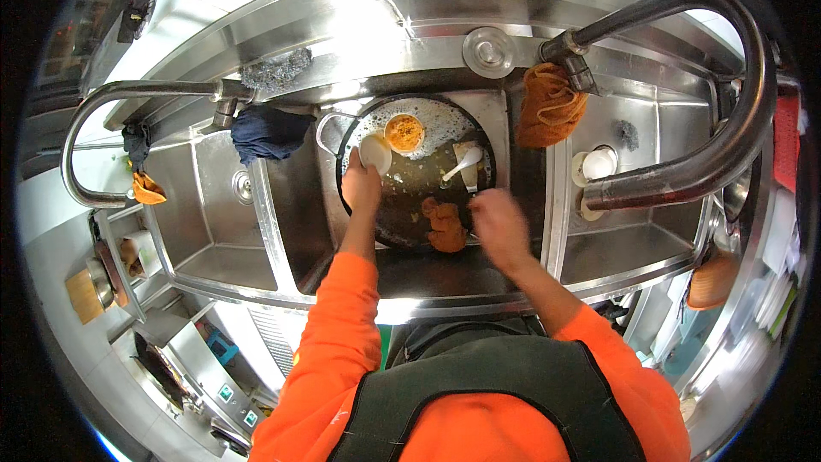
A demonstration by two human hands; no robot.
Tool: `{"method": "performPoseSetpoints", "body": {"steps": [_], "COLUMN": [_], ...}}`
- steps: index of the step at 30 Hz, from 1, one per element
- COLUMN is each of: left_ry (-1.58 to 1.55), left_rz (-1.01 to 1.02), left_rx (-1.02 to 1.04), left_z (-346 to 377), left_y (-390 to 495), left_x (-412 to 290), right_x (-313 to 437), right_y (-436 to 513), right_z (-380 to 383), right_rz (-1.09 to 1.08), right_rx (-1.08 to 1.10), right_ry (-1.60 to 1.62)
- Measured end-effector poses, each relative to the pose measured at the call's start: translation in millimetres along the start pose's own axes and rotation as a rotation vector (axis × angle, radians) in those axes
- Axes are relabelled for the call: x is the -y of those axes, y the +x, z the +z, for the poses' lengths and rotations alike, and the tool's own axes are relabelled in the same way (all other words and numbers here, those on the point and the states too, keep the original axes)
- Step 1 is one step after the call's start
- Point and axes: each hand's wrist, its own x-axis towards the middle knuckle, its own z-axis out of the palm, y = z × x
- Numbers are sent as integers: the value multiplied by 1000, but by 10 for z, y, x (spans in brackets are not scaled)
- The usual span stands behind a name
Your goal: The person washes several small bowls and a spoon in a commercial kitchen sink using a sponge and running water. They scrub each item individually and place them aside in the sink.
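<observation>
My left hand (pixel 361 187) holds a small white bowl (pixel 375 154) at the left side of a large round pan (pixel 410 199) of soapy water in the middle sink. Close to that bowl is another small bowl (pixel 404 133) with orange residue inside. A white spoon (pixel 463 163) lies across a pale, flat object at the pan's right. My right hand (pixel 499 221), blurred, is over the pan's lower right edge with its fingers bent; whether it holds anything is not clear. Just left of it, a wet brown-orange cloth (pixel 446 226) lies in the pan.
Large curved faucets (pixel 680 186) stand left and right. A dark blue cloth (pixel 270 133) and an orange-brown cloth (pixel 553 106) hang at the dividers. A steel-wool heap (pixel 277 70) and a clear glass lid (pixel 489 52) lie on the back ledge. White dishes (pixel 598 164) sit in the right basin.
</observation>
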Motion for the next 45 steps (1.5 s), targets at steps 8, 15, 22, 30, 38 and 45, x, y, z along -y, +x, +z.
{"method": "performPoseSetpoints", "body": {"steps": [8, 15, 22, 30, 38, 45], "left_ry": [-358, -804, -1437, -1620, -1256, -1306], "left_rz": [-430, -566, -871, -766, -705, -668], "left_rx": [275, 465, 842, 848, 516, 506], "left_z": [172, 312, 286, 200, 481, 252], "left_y": [-599, -753, -801, -752, -747, -589], "left_x": [838, 821, 568, 402, 424, 654], "right_x": [-357, -298, 341, 294, 131, -566], "right_y": [-103, 142, -33, 232, 146, 33], "right_z": [1556, 1479, 1398, 1373, 1526, 1504], "right_rz": [108, 701, 702, -233, -53, -33], "right_rx": [678, 523, 408, 275, 539, 442], "right_ry": [-516, 900, 989, 153, -318, -749]}}
